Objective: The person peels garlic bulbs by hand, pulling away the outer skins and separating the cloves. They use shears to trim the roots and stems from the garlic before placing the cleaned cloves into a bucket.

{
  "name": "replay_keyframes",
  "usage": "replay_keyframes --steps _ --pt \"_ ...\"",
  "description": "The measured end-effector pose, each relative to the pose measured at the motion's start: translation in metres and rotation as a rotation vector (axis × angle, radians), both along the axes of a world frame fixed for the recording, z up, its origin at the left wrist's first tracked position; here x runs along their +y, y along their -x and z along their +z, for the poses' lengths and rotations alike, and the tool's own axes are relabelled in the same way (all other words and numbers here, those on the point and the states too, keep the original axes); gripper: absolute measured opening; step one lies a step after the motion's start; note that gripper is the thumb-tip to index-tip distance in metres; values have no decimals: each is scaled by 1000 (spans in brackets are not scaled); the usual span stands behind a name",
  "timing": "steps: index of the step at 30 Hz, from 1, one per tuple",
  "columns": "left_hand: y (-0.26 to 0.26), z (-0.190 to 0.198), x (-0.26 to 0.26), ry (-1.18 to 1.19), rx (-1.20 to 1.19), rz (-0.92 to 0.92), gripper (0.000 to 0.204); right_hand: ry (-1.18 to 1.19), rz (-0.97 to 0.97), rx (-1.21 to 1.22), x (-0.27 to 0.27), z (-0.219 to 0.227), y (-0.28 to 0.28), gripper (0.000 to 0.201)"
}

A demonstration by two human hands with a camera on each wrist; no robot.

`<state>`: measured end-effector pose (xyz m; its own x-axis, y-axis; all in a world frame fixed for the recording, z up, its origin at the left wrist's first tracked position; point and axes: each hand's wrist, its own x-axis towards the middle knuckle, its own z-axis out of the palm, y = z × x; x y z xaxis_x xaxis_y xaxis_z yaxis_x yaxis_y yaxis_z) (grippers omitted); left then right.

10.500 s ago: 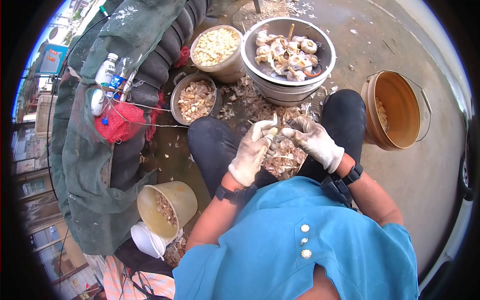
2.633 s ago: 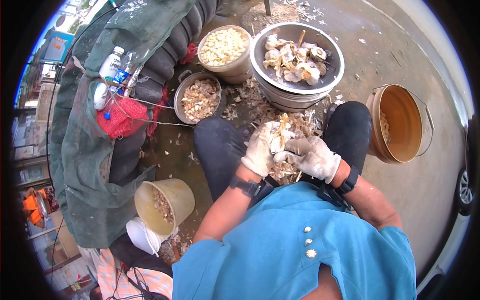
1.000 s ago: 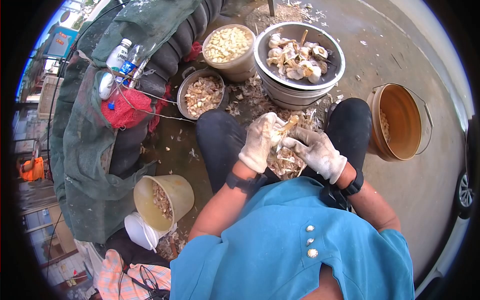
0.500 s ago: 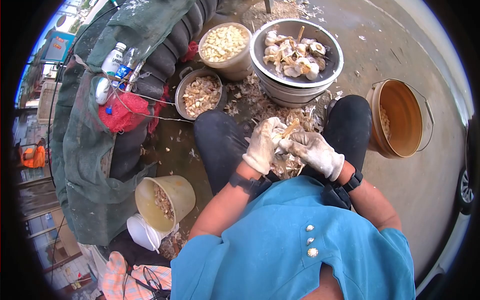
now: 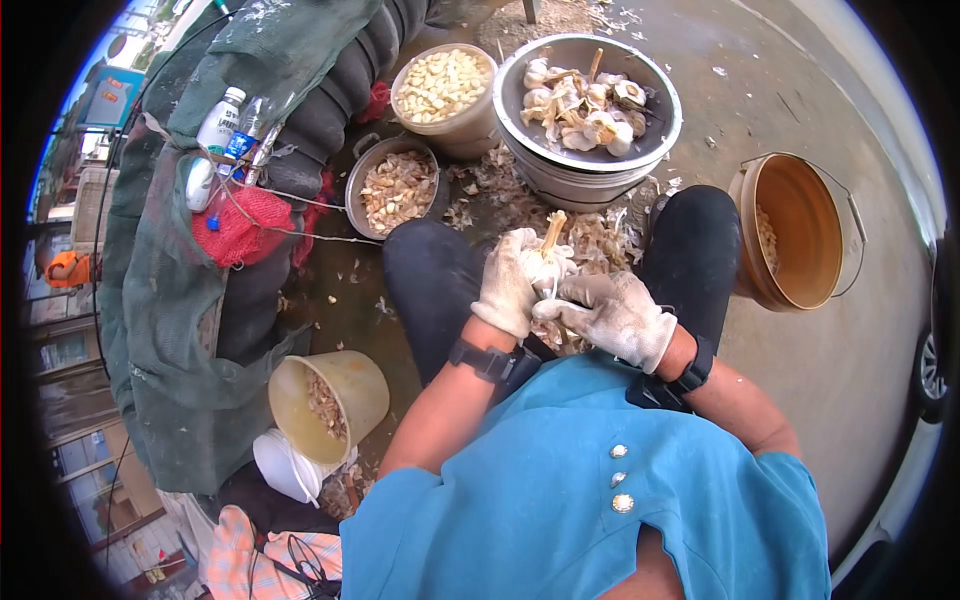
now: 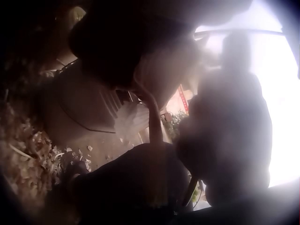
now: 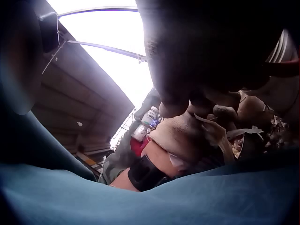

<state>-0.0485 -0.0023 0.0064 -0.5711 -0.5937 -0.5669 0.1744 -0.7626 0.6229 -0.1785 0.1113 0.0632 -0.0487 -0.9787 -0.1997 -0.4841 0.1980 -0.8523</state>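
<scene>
My gloved left hand (image 5: 510,283) grips a whole garlic bulb (image 5: 546,266), its dry stem standing up past the fingers. The gloved right hand (image 5: 615,315) is curled close against the bulb's lower side, thumb and fingertips right at it. A slim handle (image 6: 190,191) juts from the far side of the right hand in the left wrist view. A dark red strip (image 7: 281,69) shows beside that hand in the right wrist view. The tool's working end is hidden, so I cannot tell its kind. Loose skins (image 5: 605,245) lie between the knees under both hands.
Ahead, a metal basin (image 5: 508,105) of garlic bulbs sits on a bucket. Left of it are a tub (image 5: 468,132) of peeled cloves and a pot (image 5: 352,190) of cloves and skins. A brown bucket (image 5: 822,225) stands right; a cream bucket (image 5: 368,385) tilts at lower left.
The hands held a small piece, perhaps a clove, at first; a stemmed garlic bulb is there later. Since half a second ago, its stem has swung more upright and the right hand has shifted lower.
</scene>
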Motion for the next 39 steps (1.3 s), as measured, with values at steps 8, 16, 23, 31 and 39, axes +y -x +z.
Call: replay_keyframes --steps 8,16,23,31,39 --pt "-6 7 -3 354 -115 -82 16 -103 -159 -458 2 -22 4 34" --pt "-4 20 0 937 -464 -257 18 -118 -214 -195 1 -42 9 30" --pt "1 21 1 829 -552 -287 24 -127 -174 -262 -2 -22 10 30" --pt "4 14 9 867 -542 -256 13 -317 -147 -476 -5 -1 14 38" --pt "1 13 5 1037 -388 -282 13 -252 -158 -553 0 -39 8 36"
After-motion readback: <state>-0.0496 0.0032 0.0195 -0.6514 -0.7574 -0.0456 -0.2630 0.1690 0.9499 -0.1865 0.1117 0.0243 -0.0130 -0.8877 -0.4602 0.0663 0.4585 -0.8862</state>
